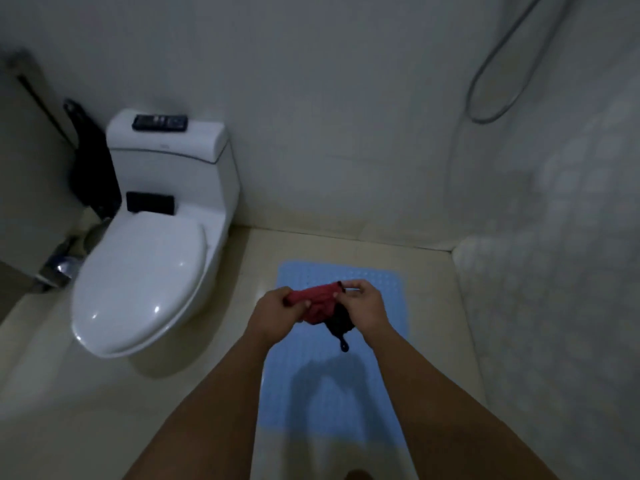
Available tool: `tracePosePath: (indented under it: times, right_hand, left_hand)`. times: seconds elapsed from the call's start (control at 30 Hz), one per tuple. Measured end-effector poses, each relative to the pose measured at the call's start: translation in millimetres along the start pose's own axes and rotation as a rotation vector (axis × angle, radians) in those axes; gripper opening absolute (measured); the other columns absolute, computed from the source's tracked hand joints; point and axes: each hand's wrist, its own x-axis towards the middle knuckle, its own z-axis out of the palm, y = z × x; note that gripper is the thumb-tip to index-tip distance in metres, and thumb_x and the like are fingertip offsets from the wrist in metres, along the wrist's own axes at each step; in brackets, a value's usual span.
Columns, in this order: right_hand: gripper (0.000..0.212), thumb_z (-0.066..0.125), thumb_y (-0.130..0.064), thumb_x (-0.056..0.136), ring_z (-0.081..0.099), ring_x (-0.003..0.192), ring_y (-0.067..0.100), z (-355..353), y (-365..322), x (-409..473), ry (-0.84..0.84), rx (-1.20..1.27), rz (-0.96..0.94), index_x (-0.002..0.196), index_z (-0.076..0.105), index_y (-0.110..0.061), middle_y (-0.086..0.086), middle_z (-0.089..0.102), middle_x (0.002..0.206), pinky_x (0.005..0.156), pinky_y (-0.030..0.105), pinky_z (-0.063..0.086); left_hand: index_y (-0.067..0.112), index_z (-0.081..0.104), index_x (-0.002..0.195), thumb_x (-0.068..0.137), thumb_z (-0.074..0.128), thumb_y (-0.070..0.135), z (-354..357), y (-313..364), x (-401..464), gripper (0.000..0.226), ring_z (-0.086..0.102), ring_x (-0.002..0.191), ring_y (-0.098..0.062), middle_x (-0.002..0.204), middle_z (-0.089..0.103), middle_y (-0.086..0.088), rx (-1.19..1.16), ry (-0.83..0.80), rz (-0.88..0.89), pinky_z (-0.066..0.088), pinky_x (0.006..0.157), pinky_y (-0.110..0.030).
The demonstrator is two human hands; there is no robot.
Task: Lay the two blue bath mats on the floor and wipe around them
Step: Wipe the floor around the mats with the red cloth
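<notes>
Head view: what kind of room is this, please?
Most likely a small bathroom. A white toilet stands at the left, a shower hose hangs on the wall, and a blue bath mat lies on the tiled floor.

**A dim, pale bathroom corner**

Plain white walls [329, 116] meet a glossy cream floor [86, 393] in low light. A white toilet [145, 271] stands at left, lid shut, with a dark remote [160, 122] on its cistern. A shower hose [495, 81] loops down the right wall.
</notes>
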Motion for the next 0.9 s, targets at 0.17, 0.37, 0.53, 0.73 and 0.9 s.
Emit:
tracePosePath:
  times: [0.17,0.37,0.53,0.73,0.9]
  right_hand:
    - [0.007,0.074,-0.008,0.091,0.073,0.088,0.022,-84.8,-91.3,-82.7,0.239,-0.068,-0.122,0.093,0.08,-0.012,0.005,0.078,0.091,0.092,0.039,0.059]
    - [0.019,0.062,0.007,0.095,0.066,0.079,0.005,-144.6,-170.7,-105.0,0.274,-0.011,-0.33,0.108,0.076,0.003,0.004,0.073,0.095,0.07,0.006,0.05]
    - [0.027,0.058,0.012,0.093,0.066,0.084,0.012,-172.8,-220.3,-109.1,0.134,0.034,-0.399,0.107,0.077,0.0,0.011,0.074,0.098,0.073,0.015,0.05]
    - [0.035,0.064,0.011,0.09,0.074,0.094,0.021,-201.5,-288.7,-103.7,-0.136,-0.011,-0.542,0.086,0.079,-0.021,0.01,0.078,0.097,0.09,0.029,0.059]
    - [0.02,0.074,0.004,0.087,0.067,0.067,-0.003,-241.1,-331.7,-93.3,-0.077,-0.167,-0.679,0.09,0.079,-0.016,-0.007,0.074,0.075,0.066,0.014,0.051]
  left_hand:
    - [0.013,0.071,0.08,0.09,0.078,0.035,-26.2,155.2,-55.0,0.025,0.061,0.067,-0.013,0.076,0.071,-0.003,0.1,-0.172,0.13,0.044,0.064,-0.029]
    - [0.011,0.079,0.089,0.085,0.081,0.033,-35.7,250.9,-54.0,0.023,0.059,0.07,-0.016,0.081,0.073,-0.013,0.25,-0.347,0.221,0.042,0.068,-0.031]
    - [0.015,0.073,0.084,0.086,0.067,0.04,-43.3,301.4,-54.7,0.026,0.07,0.081,-0.023,0.082,0.075,-0.004,0.406,-0.154,0.321,0.055,0.076,-0.035]
    - [0.022,0.061,0.137,0.092,0.075,0.018,-50.1,368.2,-46.7,0.047,0.051,0.118,-0.014,0.13,0.059,0.003,0.16,-0.158,0.402,0.046,0.093,-0.034]
    - [0.006,0.066,0.085,0.096,0.069,0.018,-50.7,406.3,-45.7,0.017,0.061,0.074,-0.022,0.083,0.07,-0.017,0.231,0.031,0.465,0.054,0.076,-0.048]
